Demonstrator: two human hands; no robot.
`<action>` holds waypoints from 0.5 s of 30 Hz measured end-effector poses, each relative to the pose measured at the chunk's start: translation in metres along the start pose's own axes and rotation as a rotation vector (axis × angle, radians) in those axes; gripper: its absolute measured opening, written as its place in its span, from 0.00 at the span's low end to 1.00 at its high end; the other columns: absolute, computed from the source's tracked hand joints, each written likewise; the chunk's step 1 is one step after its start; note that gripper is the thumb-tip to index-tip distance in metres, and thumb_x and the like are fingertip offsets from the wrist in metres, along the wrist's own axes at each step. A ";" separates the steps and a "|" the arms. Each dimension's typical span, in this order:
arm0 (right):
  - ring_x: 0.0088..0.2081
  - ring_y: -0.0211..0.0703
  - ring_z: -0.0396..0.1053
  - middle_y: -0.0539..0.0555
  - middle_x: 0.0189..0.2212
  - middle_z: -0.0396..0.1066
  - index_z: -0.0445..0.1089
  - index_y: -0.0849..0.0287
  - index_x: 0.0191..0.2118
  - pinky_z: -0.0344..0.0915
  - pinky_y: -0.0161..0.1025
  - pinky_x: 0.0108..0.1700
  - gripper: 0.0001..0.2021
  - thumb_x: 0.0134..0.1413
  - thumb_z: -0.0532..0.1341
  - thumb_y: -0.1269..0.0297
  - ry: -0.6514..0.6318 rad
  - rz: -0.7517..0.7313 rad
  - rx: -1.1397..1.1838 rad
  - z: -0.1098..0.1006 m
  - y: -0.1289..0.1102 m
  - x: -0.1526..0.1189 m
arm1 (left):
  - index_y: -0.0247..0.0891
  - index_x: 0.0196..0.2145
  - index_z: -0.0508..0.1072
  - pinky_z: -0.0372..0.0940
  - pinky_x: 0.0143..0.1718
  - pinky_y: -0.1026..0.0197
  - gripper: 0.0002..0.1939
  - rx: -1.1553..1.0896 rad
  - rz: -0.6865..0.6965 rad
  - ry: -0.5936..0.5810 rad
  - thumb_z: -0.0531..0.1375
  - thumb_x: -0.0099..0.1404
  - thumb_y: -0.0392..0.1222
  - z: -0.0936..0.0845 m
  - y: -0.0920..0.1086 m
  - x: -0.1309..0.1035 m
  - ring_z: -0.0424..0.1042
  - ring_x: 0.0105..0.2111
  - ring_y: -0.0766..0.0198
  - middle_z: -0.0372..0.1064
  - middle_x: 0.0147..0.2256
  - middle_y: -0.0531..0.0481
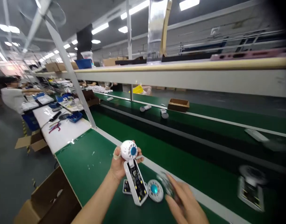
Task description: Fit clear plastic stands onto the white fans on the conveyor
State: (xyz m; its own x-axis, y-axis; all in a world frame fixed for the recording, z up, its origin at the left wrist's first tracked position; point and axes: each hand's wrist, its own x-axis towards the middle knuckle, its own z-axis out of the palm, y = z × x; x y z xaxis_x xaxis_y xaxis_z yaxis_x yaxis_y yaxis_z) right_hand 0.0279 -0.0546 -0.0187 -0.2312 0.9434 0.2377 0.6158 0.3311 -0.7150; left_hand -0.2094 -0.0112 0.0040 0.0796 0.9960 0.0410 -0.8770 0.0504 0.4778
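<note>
My left hand (pixel 119 161) grips a white device (pixel 135 183) by its round head, which has a blue centre and a ring of slots. The device's handle is uncovered, showing a black circuit board with yellow parts. A second such device (pixel 155 190) lies partly under it on the green bench, its round head face up with a lit blue-green centre. To the right of that head, my right hand (pixel 185 199) is blurred by motion, with thumb and fingers closed around a clear, greyish piece (pixel 166 185) whose exact kind I cannot make out.
A green conveyor belt (pixel 192 161) runs alongside the bench (pixel 87 161). It carries another opened device (pixel 251 189) at right. White parts (pixel 145 108) and a brown box (pixel 178 105) lie farther back. A shelf (pixel 180 76) spans above; a metal post (pixel 70 68) rises left. A co-worker (pixel 13 96) is at far left.
</note>
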 end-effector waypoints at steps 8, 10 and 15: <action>0.36 0.43 0.71 0.54 0.38 0.66 0.55 0.51 0.60 0.71 0.35 0.31 0.22 0.61 0.51 0.58 -0.057 -0.108 0.018 0.022 -0.082 0.004 | 0.35 0.44 0.73 0.51 0.56 0.38 0.31 0.029 -0.022 -0.070 0.68 0.46 0.56 0.015 -0.008 -0.008 0.69 0.47 0.48 0.75 0.37 0.39; 0.35 0.44 0.71 0.54 0.38 0.66 0.53 0.49 0.62 0.71 0.35 0.29 0.23 0.61 0.50 0.58 -0.043 -0.139 -0.024 0.026 -0.081 0.003 | 0.35 0.44 0.73 0.51 0.56 0.39 0.30 0.031 -0.032 -0.096 0.68 0.46 0.55 0.017 -0.011 -0.010 0.69 0.48 0.47 0.75 0.38 0.39; 0.36 0.49 0.71 0.58 0.40 0.67 0.44 0.50 0.65 0.71 0.38 0.29 0.28 0.61 0.50 0.60 0.090 -0.256 -0.155 0.052 -0.068 0.007 | 0.36 0.44 0.74 0.53 0.54 0.38 0.29 -0.031 0.019 -0.123 0.65 0.49 0.58 0.019 -0.016 -0.013 0.70 0.46 0.48 0.75 0.36 0.40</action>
State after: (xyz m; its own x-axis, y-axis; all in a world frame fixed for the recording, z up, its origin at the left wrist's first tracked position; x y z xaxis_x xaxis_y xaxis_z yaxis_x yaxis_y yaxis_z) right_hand -0.0544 -0.0712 -0.0025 -0.3303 0.8246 0.4593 0.6555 0.5505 -0.5169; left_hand -0.1875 -0.0266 0.0119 0.1184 0.9802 0.1585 -0.8932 0.0354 0.4482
